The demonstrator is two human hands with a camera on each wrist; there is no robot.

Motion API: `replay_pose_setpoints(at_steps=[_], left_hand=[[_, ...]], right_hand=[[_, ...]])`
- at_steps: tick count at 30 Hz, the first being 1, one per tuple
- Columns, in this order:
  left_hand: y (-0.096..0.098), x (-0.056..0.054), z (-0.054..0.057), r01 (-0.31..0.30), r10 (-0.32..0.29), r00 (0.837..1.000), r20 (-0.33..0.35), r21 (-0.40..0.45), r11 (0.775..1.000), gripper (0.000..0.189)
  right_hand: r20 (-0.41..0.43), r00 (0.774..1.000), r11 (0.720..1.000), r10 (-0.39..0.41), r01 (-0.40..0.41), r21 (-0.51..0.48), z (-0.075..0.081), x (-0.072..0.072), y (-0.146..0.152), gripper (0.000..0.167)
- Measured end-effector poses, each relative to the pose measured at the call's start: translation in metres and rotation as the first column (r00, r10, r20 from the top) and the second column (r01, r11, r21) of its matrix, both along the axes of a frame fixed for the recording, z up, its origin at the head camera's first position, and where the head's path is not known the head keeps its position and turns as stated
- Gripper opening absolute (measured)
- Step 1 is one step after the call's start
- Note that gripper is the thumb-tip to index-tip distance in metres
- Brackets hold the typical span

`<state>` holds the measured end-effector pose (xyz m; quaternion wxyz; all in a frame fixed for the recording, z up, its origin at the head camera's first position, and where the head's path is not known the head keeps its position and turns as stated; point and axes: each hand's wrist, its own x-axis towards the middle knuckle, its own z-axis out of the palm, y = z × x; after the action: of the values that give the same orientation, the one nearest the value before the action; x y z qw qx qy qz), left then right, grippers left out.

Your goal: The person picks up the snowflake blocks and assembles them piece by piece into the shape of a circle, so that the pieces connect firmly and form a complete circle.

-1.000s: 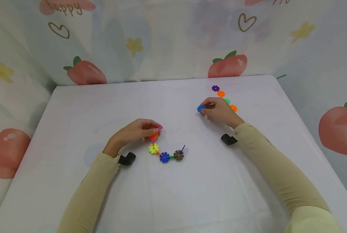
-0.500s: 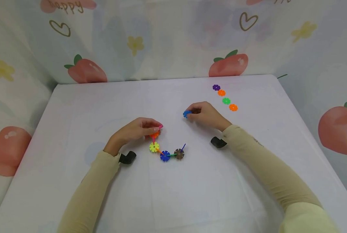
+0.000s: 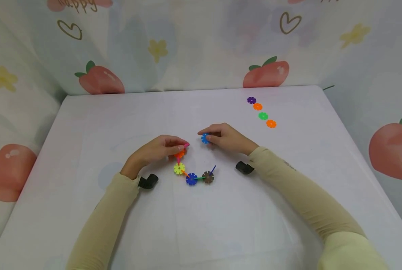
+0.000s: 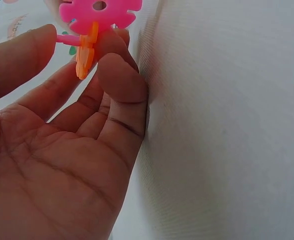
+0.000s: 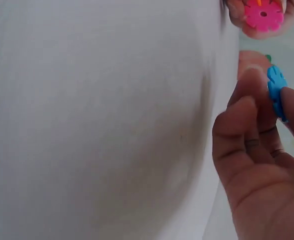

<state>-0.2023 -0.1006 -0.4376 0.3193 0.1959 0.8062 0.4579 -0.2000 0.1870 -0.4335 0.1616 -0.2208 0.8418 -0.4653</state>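
My left hand [image 3: 160, 149] pinches the upper end of a chain of notched plastic discs. At that end are a pink disc [image 4: 101, 12] and an orange disc [image 4: 85, 52] slotted together. The chain runs down through a yellow disc [image 3: 179, 168], a dark blue disc [image 3: 191, 179] and a brown disc [image 3: 208, 177], with other discs seen edge-on between them. A blue disc standing edge-on [image 3: 213, 169] tips the far end. My right hand [image 3: 227, 138] pinches a single light blue disc [image 5: 276, 93] between thumb and fingers, a short gap right of the pink disc.
Loose discs lie in a slanting row at the back right of the white table [image 3: 201, 225]: a purple disc [image 3: 251, 100], an orange one, a green disc [image 3: 263, 116] and another orange one. A patterned curtain [image 3: 201, 45] stands behind the table.
My right hand has carried the light blue disc left and slightly nearer, away from the loose row and toward my left hand. The left hand keeps its hold on the chain.
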Motion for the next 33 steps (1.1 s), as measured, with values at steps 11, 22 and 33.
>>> replay_pose_setpoints(at_steps=[11, 22, 33], left_hand=[[0.001, 0.0, -0.001, 0.002, -0.002, 1.0, -0.005, 0.002, 1.0, 0.04], [0.001, 0.0, -0.004, 0.0, 0.0, 1.0, -0.013, 0.01, 1.0, 0.037], [0.002, 0.0, -0.009, -0.014, 0.015, 1.0, -0.018, 0.06, 0.998, 0.033]], right_hand=[[0.029, 1.0, 0.996, 0.004, -0.001, -0.088, -0.007, 0.0, -0.021, 0.016], [0.017, 0.999, 0.988, 0.045, -0.042, -0.148, -0.009, 0.0, -0.031, 0.007], [0.002, 1.0, 0.988, 0.031, -0.03, -0.154, -0.009, -0.002, -0.033, 0.005]])
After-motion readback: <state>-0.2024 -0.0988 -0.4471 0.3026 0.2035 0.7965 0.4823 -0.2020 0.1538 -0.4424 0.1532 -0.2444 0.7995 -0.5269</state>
